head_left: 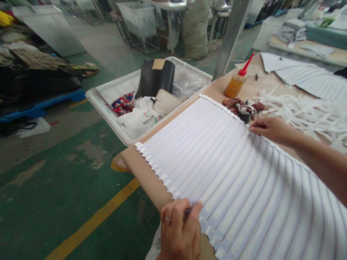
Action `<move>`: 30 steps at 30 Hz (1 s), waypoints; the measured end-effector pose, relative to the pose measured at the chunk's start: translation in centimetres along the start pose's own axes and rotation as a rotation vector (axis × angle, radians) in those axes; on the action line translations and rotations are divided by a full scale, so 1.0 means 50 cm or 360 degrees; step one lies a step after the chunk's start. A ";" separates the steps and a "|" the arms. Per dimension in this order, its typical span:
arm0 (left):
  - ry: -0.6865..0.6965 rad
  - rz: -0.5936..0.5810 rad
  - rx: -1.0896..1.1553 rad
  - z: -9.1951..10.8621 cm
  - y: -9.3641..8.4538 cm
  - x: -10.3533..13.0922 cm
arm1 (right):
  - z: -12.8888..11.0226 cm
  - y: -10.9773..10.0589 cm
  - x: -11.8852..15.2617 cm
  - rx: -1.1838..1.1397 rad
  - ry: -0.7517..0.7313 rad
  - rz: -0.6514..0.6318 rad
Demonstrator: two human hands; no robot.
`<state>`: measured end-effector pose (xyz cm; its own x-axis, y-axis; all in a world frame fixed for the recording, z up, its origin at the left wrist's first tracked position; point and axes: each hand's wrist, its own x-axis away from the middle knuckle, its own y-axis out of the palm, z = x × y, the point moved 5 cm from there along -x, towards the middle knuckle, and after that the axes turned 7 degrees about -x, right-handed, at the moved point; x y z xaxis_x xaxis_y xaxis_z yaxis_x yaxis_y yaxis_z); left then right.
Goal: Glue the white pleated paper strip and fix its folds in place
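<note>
Many long white strips (217, 144) lie side by side, overlapping, across the brown-covered table (151, 180). My left hand (181, 227), with a ring on one finger, is at their near ends, its fingers bent and pinching the end of a strip at the table's edge. At the far ends, my right hand (267, 129) has thumb and fingers pressed together on the other end of a strip. Beyond that hand sit a bottle of amber liquid with a red nozzle (235, 85) and a bunched patterned cloth (244, 108).
Loose white strips (311, 112) and stacked white sheets (306, 74) cover the table's far right. Against its left edge stands a white bin (108, 122) holding a black roll and bags. A metal post (230, 39) rises behind. A blue pallet (40, 106) is on the left floor.
</note>
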<state>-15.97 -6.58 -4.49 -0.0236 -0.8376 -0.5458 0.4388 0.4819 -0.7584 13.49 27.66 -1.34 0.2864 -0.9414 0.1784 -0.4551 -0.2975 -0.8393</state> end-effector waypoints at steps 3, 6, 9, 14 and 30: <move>-0.0002 0.0015 0.0003 -0.003 0.003 0.005 | 0.002 0.007 -0.008 0.0035 0.0041 0.0058; 0.0014 0.0018 -0.0004 -0.006 0.004 0.008 | 0.002 0.010 -0.010 0.0068 0.0064 0.0094; 0.0036 0.0011 -0.0021 -0.008 0.004 0.009 | 0.001 0.013 -0.008 0.0098 0.0067 0.0110; 0.0064 0.0008 -0.0062 -0.010 0.004 0.010 | 0.000 0.030 0.001 0.0163 0.0074 0.0184; -0.0175 0.0205 -0.0089 -0.107 -0.046 0.092 | 0.048 0.013 0.333 -0.0066 -0.0014 0.0645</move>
<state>-21.92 -10.18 -7.17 0.1294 -0.7894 -0.6001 0.3809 0.5983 -0.7049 20.00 12.19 -0.14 0.0838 -0.9823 -0.1674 -0.5660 0.0913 -0.8193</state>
